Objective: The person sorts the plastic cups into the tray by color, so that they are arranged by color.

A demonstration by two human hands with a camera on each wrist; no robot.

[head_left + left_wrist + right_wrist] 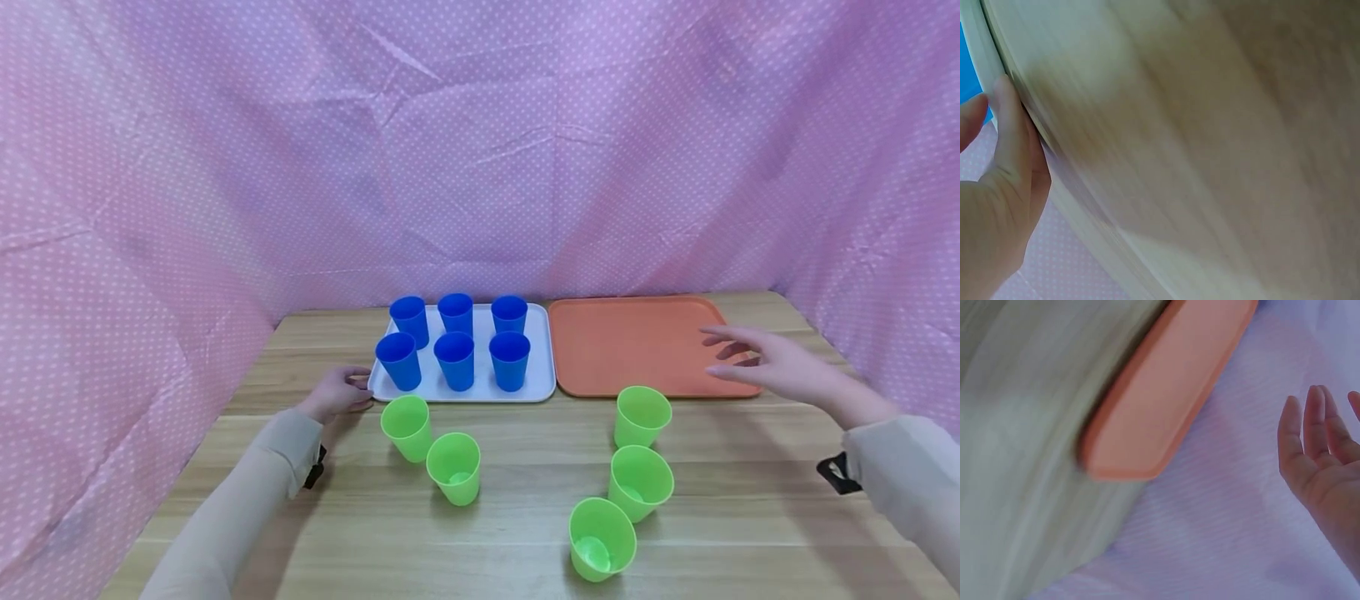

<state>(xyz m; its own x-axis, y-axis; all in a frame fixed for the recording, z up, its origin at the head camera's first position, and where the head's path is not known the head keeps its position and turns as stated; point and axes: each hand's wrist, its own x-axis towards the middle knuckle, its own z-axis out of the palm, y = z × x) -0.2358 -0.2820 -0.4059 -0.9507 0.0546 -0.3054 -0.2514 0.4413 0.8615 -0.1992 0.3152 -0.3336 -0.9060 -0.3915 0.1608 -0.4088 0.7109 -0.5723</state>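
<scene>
Bright even light, blurred wrist views

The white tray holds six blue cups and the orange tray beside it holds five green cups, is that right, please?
Not quite. The white tray does hold six blue cups, but the head view shows the orange tray bare; the five green cups stand on the wooden table.

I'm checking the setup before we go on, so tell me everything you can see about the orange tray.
The orange tray is a flat rectangle with rounded corners and a low raised rim, matte, plastic by its look. Nothing stands in it. It lies level at the far side of the wooden table, right beside the white tray that holds six blue cups. The right hand hangs open above its right edge, apparently not touching it.
</scene>
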